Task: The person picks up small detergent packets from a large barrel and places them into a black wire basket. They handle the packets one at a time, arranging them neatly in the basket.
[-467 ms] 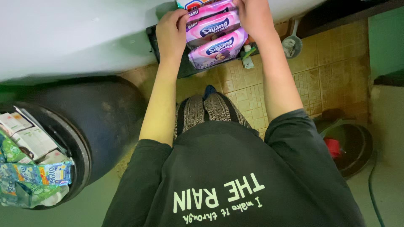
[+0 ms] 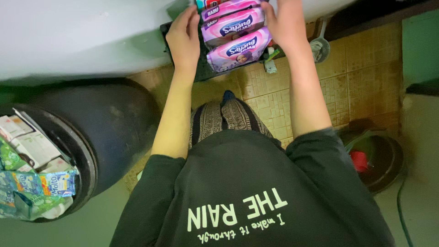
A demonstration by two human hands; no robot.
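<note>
Your left hand and right hand flank a row of pink sachet packs standing in a dark tray at the edge of a pale surface, fingers curled against the packs' ends rather than clenched. The lowest pack leans outward over the tiled floor; if either palm loosens, it may well tip off the tray (the black bin of cartons sits off to your left, not beneath).
</note>
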